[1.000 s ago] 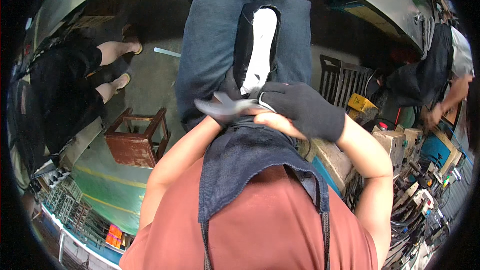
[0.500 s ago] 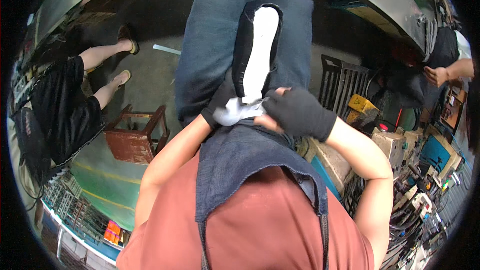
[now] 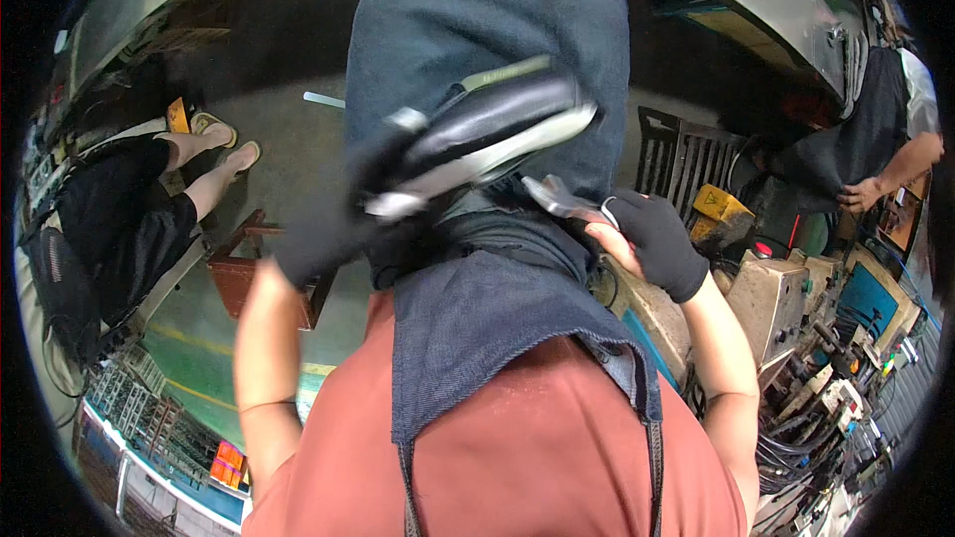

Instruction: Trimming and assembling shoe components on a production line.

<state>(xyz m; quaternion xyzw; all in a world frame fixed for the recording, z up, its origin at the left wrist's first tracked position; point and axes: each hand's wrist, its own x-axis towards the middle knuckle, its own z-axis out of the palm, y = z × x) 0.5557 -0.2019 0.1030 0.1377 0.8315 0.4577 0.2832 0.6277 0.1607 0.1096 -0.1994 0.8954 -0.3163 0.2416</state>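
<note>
Keeping the black shoe (image 3: 497,129) firmly gripped while it is turned is judged the main need; in the middle of the frame it is held tilted above the dark blue cloth (image 3: 428,25), its right end raised. By the left hand (image 3: 343,219), left of centre, its lower-left end is gripped, the fingers closed round it. In the right hand (image 3: 657,239), right of centre, a metal hand tool (image 3: 559,199) is clasped, its head pointed leftward, near the shoe's lower edge. For good handling, the tool's head is best kept clear of the shiny black surface, so that no scratch is left, and the shoe is best brought to rest on the cloth before any force is applied.

Much is blurred: the left fingers can barely be told from the shoe's dark end, and what the pale patches beside them are cannot be told. Whether the shoe is touched by the tool is unclear, and the tool's grip is mostly hidden by the right glove. At lower left, the wooden stool (image 3: 231,283) is partly covered by the left forearm; at both side edges, co-workers are cut off.
</note>
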